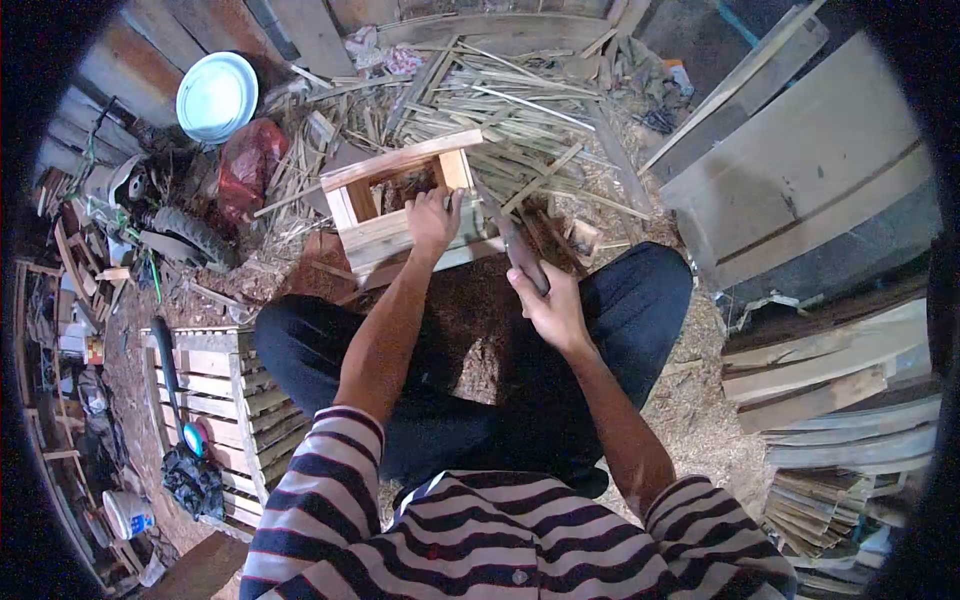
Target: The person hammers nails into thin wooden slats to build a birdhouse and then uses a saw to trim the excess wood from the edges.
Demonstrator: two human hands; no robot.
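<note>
Left hand (432, 220), fingers closed over the near wall of the wooden box (385, 235) on the ground before the knees; right hand (548, 308), fingers gripping a knife (503, 228), its blade along the box's right edge.

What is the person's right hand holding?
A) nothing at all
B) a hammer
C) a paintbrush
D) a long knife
D: the right hand grips a long knife by its handle, with the blade reaching toward the wooden box that the left hand holds.
</note>
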